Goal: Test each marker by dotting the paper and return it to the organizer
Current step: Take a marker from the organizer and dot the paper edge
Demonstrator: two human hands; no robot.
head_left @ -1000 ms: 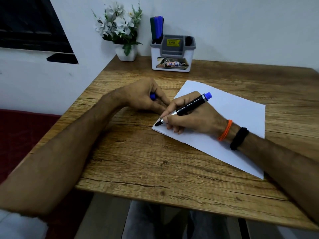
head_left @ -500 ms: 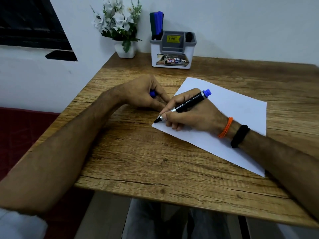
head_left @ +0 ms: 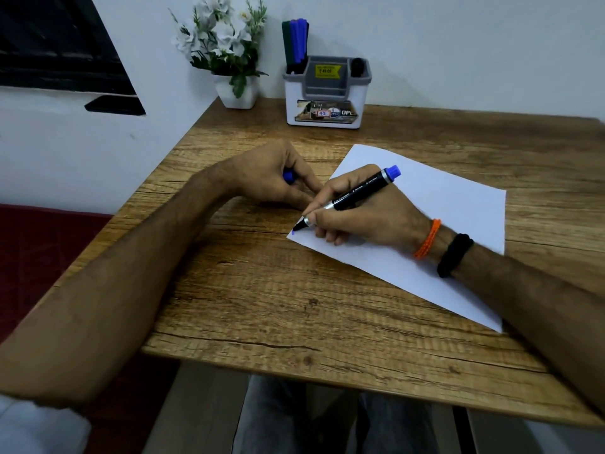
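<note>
My right hand (head_left: 363, 214) grips a black marker (head_left: 355, 194) with a blue end, its tip just above the near left corner of the white paper (head_left: 435, 204). A small blue dot (head_left: 293, 233) shows on that corner. My left hand (head_left: 275, 178) rests on the table beside the paper, fingers curled round the marker's blue cap (head_left: 288, 176). The white and grey organizer (head_left: 325, 93) stands at the back of the table with several blue and green markers (head_left: 295, 44) upright in its left slot.
A white pot of artificial flowers (head_left: 229, 57) stands left of the organizer, against the wall. The wooden table (head_left: 262, 306) has its front edge close to my lap. A red seat (head_left: 39, 244) lies to the left, below the table.
The marker tip has touched the paper's corner and lifted slightly, leaving a blue dot. Both hands stay in nearly the same place.
</note>
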